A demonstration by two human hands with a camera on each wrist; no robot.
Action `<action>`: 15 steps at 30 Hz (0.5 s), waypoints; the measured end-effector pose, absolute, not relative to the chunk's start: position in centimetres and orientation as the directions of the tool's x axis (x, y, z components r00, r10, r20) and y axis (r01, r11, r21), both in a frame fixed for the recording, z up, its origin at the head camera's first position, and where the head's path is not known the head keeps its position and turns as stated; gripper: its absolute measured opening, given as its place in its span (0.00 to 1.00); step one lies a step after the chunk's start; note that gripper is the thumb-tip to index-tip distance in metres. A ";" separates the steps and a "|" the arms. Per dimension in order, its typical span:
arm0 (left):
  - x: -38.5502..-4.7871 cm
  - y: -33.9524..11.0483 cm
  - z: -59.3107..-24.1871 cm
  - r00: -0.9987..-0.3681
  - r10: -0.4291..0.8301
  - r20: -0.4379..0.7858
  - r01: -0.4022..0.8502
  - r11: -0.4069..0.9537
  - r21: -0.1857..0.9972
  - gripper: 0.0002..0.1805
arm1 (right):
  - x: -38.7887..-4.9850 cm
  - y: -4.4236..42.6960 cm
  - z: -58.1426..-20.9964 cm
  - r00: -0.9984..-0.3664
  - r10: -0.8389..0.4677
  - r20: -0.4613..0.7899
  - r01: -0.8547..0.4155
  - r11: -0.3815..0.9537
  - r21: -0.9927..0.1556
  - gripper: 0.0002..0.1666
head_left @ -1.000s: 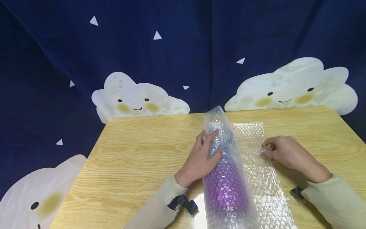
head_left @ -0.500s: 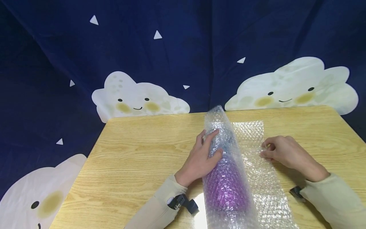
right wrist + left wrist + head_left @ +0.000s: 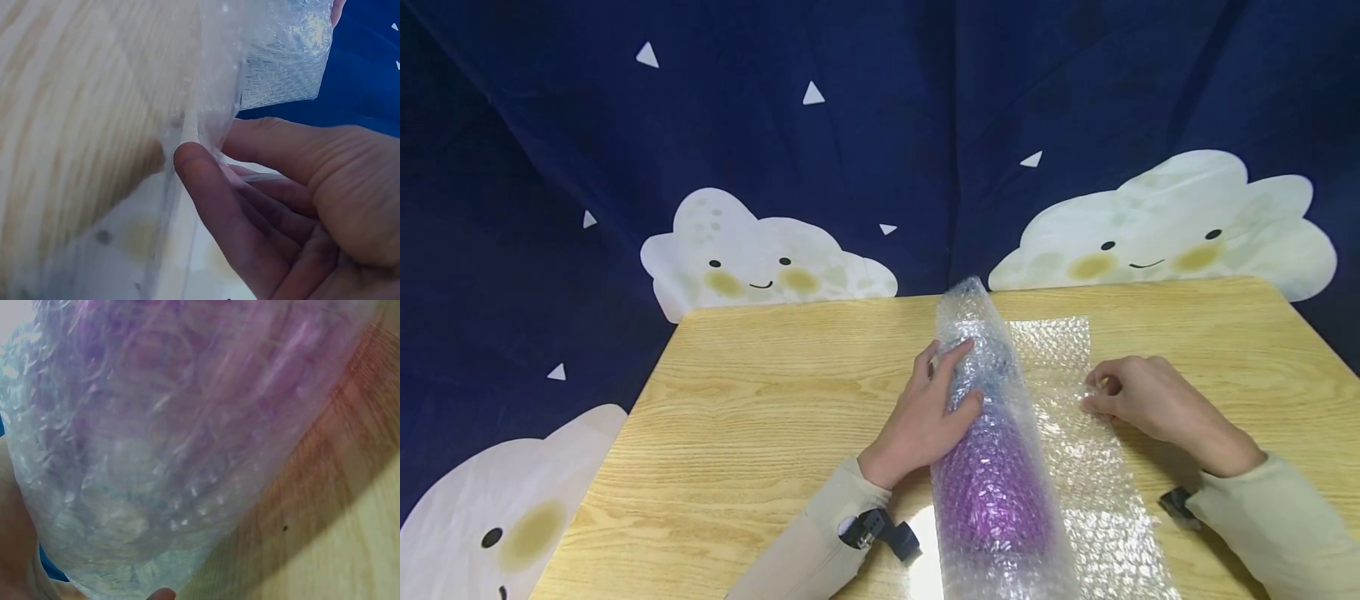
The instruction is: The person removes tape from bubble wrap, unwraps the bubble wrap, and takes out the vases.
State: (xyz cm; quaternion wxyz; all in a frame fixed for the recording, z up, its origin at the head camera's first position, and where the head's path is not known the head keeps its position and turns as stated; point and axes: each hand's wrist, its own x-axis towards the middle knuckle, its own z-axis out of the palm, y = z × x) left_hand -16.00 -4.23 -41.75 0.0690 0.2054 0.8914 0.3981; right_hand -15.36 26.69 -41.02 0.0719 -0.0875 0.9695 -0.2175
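A purple and bluish object (image 3: 996, 492) lies lengthwise on the table, wrapped in clear bubble wrap; its kind cannot be made out through the layers. My left hand (image 3: 921, 421) rests on the upper half of this bundle with fingers spread. In the left wrist view the wrapped bundle (image 3: 169, 425) fills most of the picture, with a fingertip at the bottom edge. A loose flap of bubble wrap (image 3: 1075, 450) extends to the right of the bundle. My right hand (image 3: 1157, 404) pinches the flap's right edge between thumb and fingers, and the right wrist view shows this pinch (image 3: 212, 156) up close.
The wooden table (image 3: 760, 400) has its far edge against a dark blue curtain (image 3: 850, 150) printed with white clouds and triangles. A black strap (image 3: 883, 533) hangs at the left sleeve and another dark strap piece (image 3: 1180, 507) at the right one.
Both hands stay in the same place over the last second. The bubble wrap flap shifts only very slightly.
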 end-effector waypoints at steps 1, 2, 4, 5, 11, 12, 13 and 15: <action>-16.0 -4.2 -41.7 -0.906 0.421 0.040 0.311 0.598 0.739 0.37 | -15.4 26.7 -40.9 -0.975 -0.199 -0.100 -0.138 0.892 -0.431 0.21; -16.0 -4.2 -41.7 -0.905 0.423 0.039 0.311 0.597 0.740 0.37 | -15.4 26.8 -40.8 -0.975 -0.199 -0.098 -0.139 0.894 -0.426 0.22; -16.0 -4.2 -41.7 -0.905 0.424 0.039 0.311 0.596 0.740 0.37 | -15.4 26.9 -40.6 -0.975 -0.202 -0.091 -0.146 0.897 -0.418 0.24; -16.0 -4.2 -41.6 -0.904 0.425 0.037 0.311 0.596 0.741 0.37 | -15.4 27.0 -40.5 -0.976 -0.200 -0.089 -0.147 0.899 -0.412 0.26; -16.0 -4.2 -41.6 -0.906 0.422 0.033 0.306 0.601 0.738 0.37 | -15.3 27.1 -39.6 -0.978 -0.185 -0.095 -0.133 0.908 -0.398 0.31; -16.0 -4.2 -41.6 -0.906 0.422 0.034 0.307 0.601 0.738 0.37 | -15.2 27.1 -39.4 -0.979 -0.182 -0.094 -0.131 0.909 -0.396 0.33; -15.9 -4.2 -41.6 -0.906 0.422 0.035 0.308 0.600 0.738 0.37 | -15.2 27.1 -39.2 -0.979 -0.179 -0.093 -0.128 0.910 -0.395 0.34; -15.9 -4.2 -41.5 -0.905 0.423 0.041 0.313 0.599 0.737 0.37 | -15.2 27.2 -38.9 -0.981 -0.170 -0.092 -0.121 0.911 -0.395 0.37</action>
